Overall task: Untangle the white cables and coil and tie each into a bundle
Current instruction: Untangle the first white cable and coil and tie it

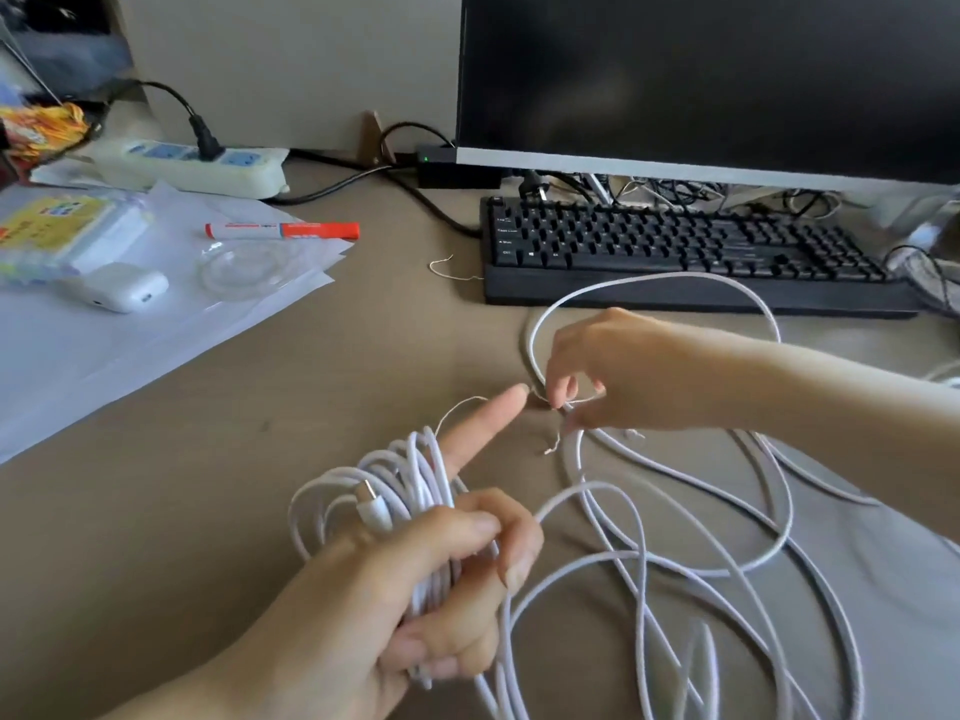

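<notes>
- The left hand comes in from the lower left, forearm bare, thumb and lower fingers curled round a coiled bundle of thin white cable, index finger stretched straight out.
- The right hand reaches in from the right, palm down, fingertips pinching a thin pale twist tie.
</notes>
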A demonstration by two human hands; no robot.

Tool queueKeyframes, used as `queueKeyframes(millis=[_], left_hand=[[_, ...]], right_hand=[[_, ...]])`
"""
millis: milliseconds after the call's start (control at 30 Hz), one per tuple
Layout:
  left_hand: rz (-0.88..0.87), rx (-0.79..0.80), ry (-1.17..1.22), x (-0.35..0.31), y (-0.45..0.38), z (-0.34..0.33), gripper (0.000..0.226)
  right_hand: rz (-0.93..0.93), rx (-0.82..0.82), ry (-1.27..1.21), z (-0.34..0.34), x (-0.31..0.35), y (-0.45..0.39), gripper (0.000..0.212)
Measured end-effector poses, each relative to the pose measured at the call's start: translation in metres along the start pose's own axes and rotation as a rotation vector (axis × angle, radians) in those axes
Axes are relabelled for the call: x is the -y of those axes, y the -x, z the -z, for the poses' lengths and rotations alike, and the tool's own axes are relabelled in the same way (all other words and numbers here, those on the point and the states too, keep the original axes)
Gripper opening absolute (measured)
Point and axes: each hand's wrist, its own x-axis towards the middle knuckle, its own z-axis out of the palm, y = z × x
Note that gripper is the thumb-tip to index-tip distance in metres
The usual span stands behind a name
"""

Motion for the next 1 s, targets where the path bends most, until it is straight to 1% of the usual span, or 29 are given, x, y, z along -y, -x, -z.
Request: queueKeyframes(millis=[100, 200, 300, 367, 467, 567, 633, 700, 833, 900, 1000], left_hand=[[-0.019, -0.012, -0.004, 0.004, 0.003, 0.0, 0.053], [-0.022, -0.04, 0.019, 0.005, 0.004, 0.0, 0.054], [-0.03, -0.049, 0.036, 0.006, 0.006, -0.001, 0.054], [-0.024, -0.06, 0.046, 0.008, 0.008, 0.0, 0.054], [-0.021, -0.058, 0.076, 0.009, 0.011, 0.0, 0.054], [-0.021, -0.071, 0.093, 0.009, 0.012, -0.003, 0.054], [-0.024, -0.08, 0.082, 0.01, 0.013, -0.003, 0.054], [-0.031, -0.077, 0.072, 0.011, 0.012, -0.003, 0.053], [-0.031, -0.103, 0.017, 0.011, 0.011, -0.005, 0.054], [-0.035, -0.131, -0.026, 0.01, 0.012, -0.007, 0.054], [-0.044, -0.137, -0.099, 0.009, 0.016, -0.008, 0.054]], right_hand=[[0.068, -0.003, 0.03, -0.004, -0.001, -0.005, 0.005], [0.078, 0.017, 0.054, -0.005, -0.002, -0.007, 0.006], [0.055, -0.069, -0.026, 0.002, -0.004, -0.011, 0.013], [0.049, -0.116, -0.072, 0.002, -0.005, -0.015, 0.011], [0.024, -0.089, -0.082, -0.007, -0.002, -0.02, 0.006], [-0.002, -0.052, -0.074, -0.015, -0.001, -0.025, 0.014], [0.008, -0.021, -0.049, -0.014, 0.003, -0.028, 0.014], [0.037, -0.006, -0.029, -0.008, 0.009, -0.031, 0.011], [0.211, -0.114, -0.084, 0.007, 0.029, -0.038, 0.008], [0.279, -0.085, -0.03, 0.008, 0.038, -0.044, 0.007], [0.279, 0.009, 0.062, 0.002, 0.043, -0.05, 0.01]])
